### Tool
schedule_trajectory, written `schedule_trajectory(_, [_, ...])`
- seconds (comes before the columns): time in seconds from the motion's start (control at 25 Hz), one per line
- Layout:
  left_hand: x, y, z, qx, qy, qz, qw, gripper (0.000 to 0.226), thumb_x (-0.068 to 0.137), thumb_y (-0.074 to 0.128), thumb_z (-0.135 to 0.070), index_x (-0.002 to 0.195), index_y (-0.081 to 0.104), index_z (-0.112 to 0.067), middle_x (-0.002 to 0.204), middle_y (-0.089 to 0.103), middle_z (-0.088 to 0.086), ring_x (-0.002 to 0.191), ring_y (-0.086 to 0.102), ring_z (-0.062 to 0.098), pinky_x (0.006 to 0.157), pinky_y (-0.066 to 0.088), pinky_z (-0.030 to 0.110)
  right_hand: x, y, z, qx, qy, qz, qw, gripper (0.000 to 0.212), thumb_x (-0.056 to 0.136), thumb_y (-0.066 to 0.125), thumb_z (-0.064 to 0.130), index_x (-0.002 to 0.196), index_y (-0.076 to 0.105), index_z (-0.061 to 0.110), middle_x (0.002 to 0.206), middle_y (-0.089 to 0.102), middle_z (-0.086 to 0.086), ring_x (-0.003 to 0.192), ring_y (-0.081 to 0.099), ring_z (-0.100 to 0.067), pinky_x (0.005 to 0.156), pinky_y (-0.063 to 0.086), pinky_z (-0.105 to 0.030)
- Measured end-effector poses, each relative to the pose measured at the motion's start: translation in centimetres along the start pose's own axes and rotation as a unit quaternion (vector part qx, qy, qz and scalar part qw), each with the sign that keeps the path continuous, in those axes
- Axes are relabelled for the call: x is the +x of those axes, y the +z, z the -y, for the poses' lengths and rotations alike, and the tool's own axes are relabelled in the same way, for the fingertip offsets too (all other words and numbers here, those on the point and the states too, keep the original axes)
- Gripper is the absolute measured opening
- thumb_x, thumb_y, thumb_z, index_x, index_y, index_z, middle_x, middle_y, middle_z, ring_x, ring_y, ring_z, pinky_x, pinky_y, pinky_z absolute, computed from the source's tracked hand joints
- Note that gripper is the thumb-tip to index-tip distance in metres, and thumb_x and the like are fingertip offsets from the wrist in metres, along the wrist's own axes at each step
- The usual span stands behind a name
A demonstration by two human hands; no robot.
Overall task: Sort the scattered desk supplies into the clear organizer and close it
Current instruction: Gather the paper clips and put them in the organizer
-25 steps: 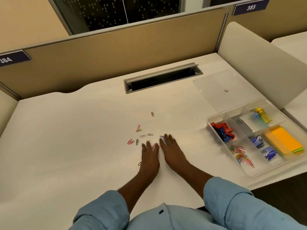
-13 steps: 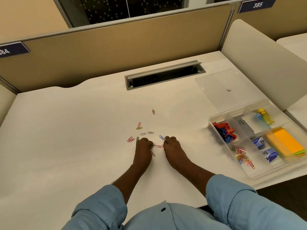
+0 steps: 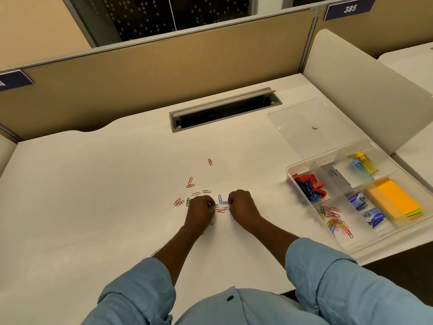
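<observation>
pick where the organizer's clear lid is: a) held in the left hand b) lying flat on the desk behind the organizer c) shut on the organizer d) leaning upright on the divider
b: the clear lid lies flat on the desk just beyond the open organizer, while the left hand and right hand both pinch at loose paper clips.

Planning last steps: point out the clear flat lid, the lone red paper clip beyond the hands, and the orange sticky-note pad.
Clear flat plastic lid (image 3: 301,126): head view, bare panel left of its knob.
Lone red paper clip (image 3: 210,162): head view, its middle.
Orange sticky-note pad (image 3: 392,198): head view, top sheet's centre.
</observation>
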State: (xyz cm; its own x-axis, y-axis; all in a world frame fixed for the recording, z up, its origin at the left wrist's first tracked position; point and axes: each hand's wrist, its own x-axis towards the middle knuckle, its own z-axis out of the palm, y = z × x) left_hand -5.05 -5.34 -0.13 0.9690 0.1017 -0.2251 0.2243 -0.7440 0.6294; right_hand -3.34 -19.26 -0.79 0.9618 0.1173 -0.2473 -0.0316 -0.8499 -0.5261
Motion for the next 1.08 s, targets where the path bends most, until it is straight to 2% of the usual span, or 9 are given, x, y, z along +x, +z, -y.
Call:
schedule_trajectory(0.08, [-0.1, -0.1, -0.1, -0.030, -0.013, -0.014, 0.999, 0.010, 0.078, 0.066, -0.004, 0.085, 0.073, -0.005, 0.087, 0.072, 0.012, 0.076, 0.060, 0.016, 0.068, 0.042, 0.021, -0.3, -0.4, -0.4, 0.096, 0.027, -0.046, 0.994, 0.021, 0.075, 0.053, -0.008, 0.082, 0.071, -0.001, 0.087, 0.071, -0.014, 0.082, 0.064, -0.025, 0.069, 0.046, -0.024])
schedule_trajectory(0.24, [-0.2, -0.7, -1.2, -0.099, -0.046, -0.055, 0.993, 0.012, 0.073, 0.070, -0.004, 0.083, 0.074, -0.010, 0.086, 0.072, 0.007, 0.073, 0.060, 0.012, 0.065, 0.045, 0.019, -1.0, -1.5, -0.6, 0.285, 0.139, -0.088, 0.944, 0.017, 0.071, 0.063, -0.006, 0.077, 0.073, 0.005, 0.085, 0.073, -0.010, 0.072, 0.064, -0.019, 0.061, 0.046, -0.019])
schedule_trajectory(0.36, [-0.3, -1.0, -3.8, -0.165, -0.060, -0.076, 0.982, 0.015, 0.071, 0.069, -0.003, 0.079, 0.075, -0.014, 0.079, 0.074, 0.004, 0.068, 0.065, 0.011, 0.063, 0.049, 0.018, -1.7, -2.7, -0.5, 0.409, 0.197, -0.085, 0.887, 0.018, 0.069, 0.067, -0.003, 0.072, 0.073, 0.013, 0.087, 0.074, -0.006, 0.076, 0.065, -0.016, 0.071, 0.055, -0.028])
schedule_trajectory(0.48, [-0.7, -0.6, -7.6, -0.277, -0.054, -0.045, 0.958, 0.020, 0.069, 0.070, -0.001, 0.070, 0.073, -0.021, 0.068, 0.072, 0.000, 0.055, 0.066, 0.010, 0.060, 0.055, 0.024, -3.2, -5.0, -0.9, 0.482, 0.189, -0.085, 0.851, 0.023, 0.069, 0.067, -0.004, 0.067, 0.071, 0.018, 0.084, 0.073, -0.004, 0.084, 0.068, -0.022, 0.084, 0.057, -0.039])
schedule_trajectory(0.56, [-1.2, 0.2, -10.4, -0.327, -0.047, -0.012, 0.944, 0.019, 0.069, 0.070, -0.001, 0.071, 0.074, -0.020, 0.068, 0.072, 0.001, 0.056, 0.066, 0.011, 0.060, 0.056, 0.024, -4.5, -6.8, -2.1, 0.504, 0.175, -0.098, 0.840, 0.023, 0.072, 0.067, -0.005, 0.070, 0.071, 0.018, 0.085, 0.072, -0.008, 0.085, 0.068, -0.025, 0.084, 0.057, -0.038])
schedule_trajectory(0.72, [-2.5, 2.3, -15.8, -0.398, -0.063, 0.061, 0.913, 0.017, 0.068, 0.071, 0.004, 0.071, 0.073, -0.012, 0.070, 0.069, 0.008, 0.058, 0.063, 0.016, 0.061, 0.057, 0.025, -6.8, -10.8, -5.6, 0.530, 0.169, -0.125, 0.821, 0.016, 0.079, 0.066, -0.004, 0.082, 0.070, 0.012, 0.087, 0.070, -0.011, 0.086, 0.068, -0.024, 0.075, 0.058, -0.026])
schedule_trajectory(0.84, [-3.4, 4.2, -18.7, -0.382, -0.040, 0.107, 0.917, 0.014, 0.069, 0.074, 0.002, 0.074, 0.072, -0.010, 0.069, 0.068, 0.009, 0.060, 0.064, 0.016, 0.061, 0.057, 0.025, -8.2, -13.0, -8.5, 0.528, 0.194, -0.157, 0.812, 0.012, 0.082, 0.067, 0.001, 0.087, 0.070, 0.012, 0.094, 0.070, -0.011, 0.091, 0.067, -0.025, 0.082, 0.055, -0.030])
schedule_trajectory(0.96, [-4.4, 6.7, -21.0, -0.317, 0.013, 0.131, 0.939, 0.015, 0.068, 0.079, -0.007, 0.082, 0.073, -0.007, 0.072, 0.069, 0.011, 0.062, 0.065, 0.018, 0.064, 0.058, 0.029, -9.5, -14.5, -11.6, 0.473, 0.226, -0.174, 0.834, 0.010, 0.080, 0.071, 0.008, 0.086, 0.070, 0.016, 0.097, 0.071, -0.009, 0.091, 0.068, -0.022, 0.085, 0.055, -0.031])
schedule_trajectory(1.08, [-5.5, 9.4, -22.5, -0.225, 0.087, 0.132, 0.961, 0.015, 0.070, 0.076, -0.010, 0.084, 0.074, -0.010, 0.074, 0.072, 0.007, 0.064, 0.066, 0.013, 0.069, 0.058, 0.030, -10.7, -15.2, -13.8, 0.342, 0.246, -0.192, 0.886, 0.009, 0.081, 0.071, 0.013, 0.080, 0.065, 0.021, 0.091, 0.070, -0.004, 0.084, 0.065, -0.018, 0.081, 0.053, -0.031])
